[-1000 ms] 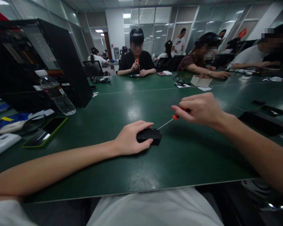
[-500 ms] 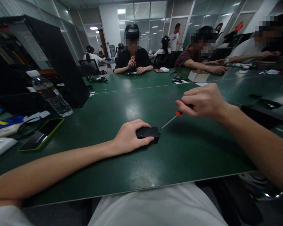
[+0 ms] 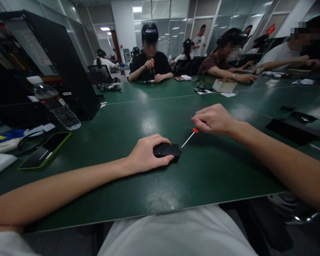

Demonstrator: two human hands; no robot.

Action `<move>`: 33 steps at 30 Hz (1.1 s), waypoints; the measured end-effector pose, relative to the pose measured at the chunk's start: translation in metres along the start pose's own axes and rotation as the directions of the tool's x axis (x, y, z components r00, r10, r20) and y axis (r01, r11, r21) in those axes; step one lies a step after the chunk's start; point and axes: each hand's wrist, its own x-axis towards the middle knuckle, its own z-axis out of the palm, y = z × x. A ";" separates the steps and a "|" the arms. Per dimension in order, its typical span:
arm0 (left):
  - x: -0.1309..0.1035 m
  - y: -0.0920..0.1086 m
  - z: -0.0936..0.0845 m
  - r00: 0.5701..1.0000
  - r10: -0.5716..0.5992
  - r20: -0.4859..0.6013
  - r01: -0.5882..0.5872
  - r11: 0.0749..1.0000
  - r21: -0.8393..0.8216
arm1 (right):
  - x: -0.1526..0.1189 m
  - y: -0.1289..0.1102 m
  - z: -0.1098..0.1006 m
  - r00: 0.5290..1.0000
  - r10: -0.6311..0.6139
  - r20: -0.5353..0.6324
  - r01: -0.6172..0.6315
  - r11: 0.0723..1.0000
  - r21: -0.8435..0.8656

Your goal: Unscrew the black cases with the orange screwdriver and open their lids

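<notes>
A small black box (image 3: 164,149) lies on the green table (image 3: 138,193) in front of me. My left hand (image 3: 146,153) grips it from its left side, thumb along the near face and fingers over the far one. My right hand (image 3: 213,121) is closed around the handle of a screwdriver (image 3: 188,139) with an orange-red collar and a thin metal shaft. The shaft slants down to the left, and its tip is at the right end of the black box. Whether the tip sits in a screw there is too small to tell.
At left stand a water bottle (image 3: 54,103) and a big black computer case (image 3: 66,67), near a green-edged phone (image 3: 45,151). Black parts (image 3: 290,128) lie at right. Across the table are a small open carton (image 3: 224,85) and a person (image 3: 150,65) holding a screwdriver.
My right hand has moved left and slightly lower with the screwdriver, whose shaft now stands steeper. My left hand and the black box have stayed in place.
</notes>
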 end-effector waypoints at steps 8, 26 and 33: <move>0.000 0.002 -0.001 1.000 -0.015 -0.001 0.015 1.000 -0.023 | -0.001 -0.009 -0.022 0.933 -0.258 -0.250 0.138 0.900 -0.413; 0.001 0.001 -0.002 0.998 -0.055 0.019 0.056 0.998 -0.034 | 0.005 -0.011 -0.014 0.704 0.265 0.659 -0.426 0.900 0.093; 0.001 0.002 -0.003 0.997 -0.070 0.030 0.072 0.996 -0.055 | 0.002 -0.011 -0.005 0.946 0.208 0.250 -0.219 0.976 0.016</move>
